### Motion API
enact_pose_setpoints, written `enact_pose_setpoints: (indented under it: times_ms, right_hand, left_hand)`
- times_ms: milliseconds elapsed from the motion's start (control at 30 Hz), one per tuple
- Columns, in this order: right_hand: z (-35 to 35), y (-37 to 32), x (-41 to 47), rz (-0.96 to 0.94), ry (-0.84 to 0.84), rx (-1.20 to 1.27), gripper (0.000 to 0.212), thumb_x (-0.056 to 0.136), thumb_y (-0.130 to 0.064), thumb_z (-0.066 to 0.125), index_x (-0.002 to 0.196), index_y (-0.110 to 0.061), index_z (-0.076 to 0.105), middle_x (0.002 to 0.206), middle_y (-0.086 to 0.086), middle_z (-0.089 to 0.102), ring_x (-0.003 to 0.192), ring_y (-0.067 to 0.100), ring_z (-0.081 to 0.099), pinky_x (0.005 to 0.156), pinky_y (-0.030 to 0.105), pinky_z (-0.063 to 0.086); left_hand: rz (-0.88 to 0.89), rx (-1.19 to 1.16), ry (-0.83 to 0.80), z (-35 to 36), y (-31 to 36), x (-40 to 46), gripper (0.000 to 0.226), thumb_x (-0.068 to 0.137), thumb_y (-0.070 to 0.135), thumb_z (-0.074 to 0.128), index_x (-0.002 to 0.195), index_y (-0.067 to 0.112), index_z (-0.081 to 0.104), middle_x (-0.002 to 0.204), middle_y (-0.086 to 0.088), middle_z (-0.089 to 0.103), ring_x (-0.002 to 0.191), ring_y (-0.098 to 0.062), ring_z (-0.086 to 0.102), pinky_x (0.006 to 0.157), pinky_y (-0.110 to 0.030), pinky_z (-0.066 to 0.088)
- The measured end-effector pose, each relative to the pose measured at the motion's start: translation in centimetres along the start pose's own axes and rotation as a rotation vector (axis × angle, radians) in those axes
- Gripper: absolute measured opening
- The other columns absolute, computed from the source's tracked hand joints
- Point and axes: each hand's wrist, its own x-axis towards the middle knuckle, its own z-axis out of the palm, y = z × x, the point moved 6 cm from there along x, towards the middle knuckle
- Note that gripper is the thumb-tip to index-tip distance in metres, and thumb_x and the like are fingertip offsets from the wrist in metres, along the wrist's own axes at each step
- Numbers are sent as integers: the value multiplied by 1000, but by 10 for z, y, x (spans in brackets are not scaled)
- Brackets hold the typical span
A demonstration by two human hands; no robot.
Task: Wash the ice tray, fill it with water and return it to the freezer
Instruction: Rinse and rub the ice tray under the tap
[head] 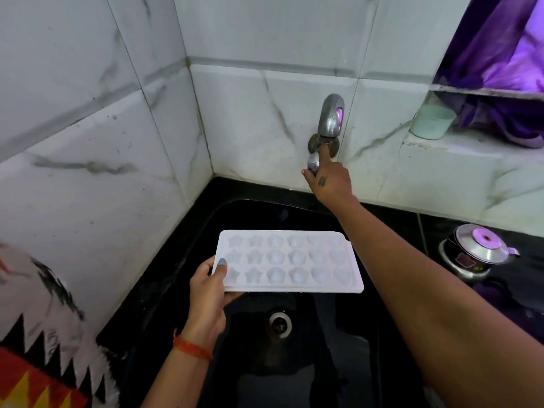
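**Over the sink: tray held short of the tap, water not yet running**

Over the black sink, set into a corner of marbled wall tiles, both hands are at work. No water shows in the basin or from the spout.

Tap: wall-mounted, at the back of the sink. Right hand is at its lower part, forefinger extended up against the fitting, thumb out to the side, the other fingers hidden behind the hand. Whether anything is actually gripped, cannot tell.

Ice tray: white, star- and shell-shaped cells, face up, roughly level. Left hand pinches its left short end, thumb on top, fingers closed underneath. Long axis runs left to right across the basin.

Key relation: the tray hangs above the drain, nearer the person than the spout, so a stream would likely fall beyond its far long edge. Judgement: the left hand must carry the tray back toward the wall once flow starts; the far row of cells meets the water first.

Small items: mint cup on the ledge, kettle at right, both well apart.
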Motion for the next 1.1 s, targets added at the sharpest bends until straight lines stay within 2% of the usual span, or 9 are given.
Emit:
enact_pose_setpoints:
  times_ms: [267,567,800,1100]
  right_hand:
    - [-2,-1,3,-68,-13,-157,58,94,-29,49,145,-21,23,100,24,62,88,37,59,64,32,35]
    - [0,1,5,-81,-44,-162,58,93,-26,52,144,-25,25,100,23,59,89,36,57,66,32,35]
    - [-6,1,2,-73,-108,-189,58,93,-24,56,143,-21,27,101,22,60,95,38,59,71,33,39]
    - [-16,-1,-4,4,-135,-119,37,94,-18,55,130,-9,52,107,23,61,98,38,59,80,37,47]
  left_hand:
    - [-23,-12,-7,4,-5,-1,23,99,15,48,118,5,56,102,-8,67,89,-20,66,61,-31,52]
    - [-23,-3,9,-1,-7,-4,21,99,14,47,115,6,57,102,-7,67,86,-18,66,59,-29,53]
    - [-24,1,11,-6,-8,-9,19,99,14,47,113,6,57,102,-9,67,86,-19,65,59,-30,53]
    - [-13,-2,14,-14,-7,-15,17,99,14,47,111,6,57,99,-7,66,85,-19,65,57,-28,53]
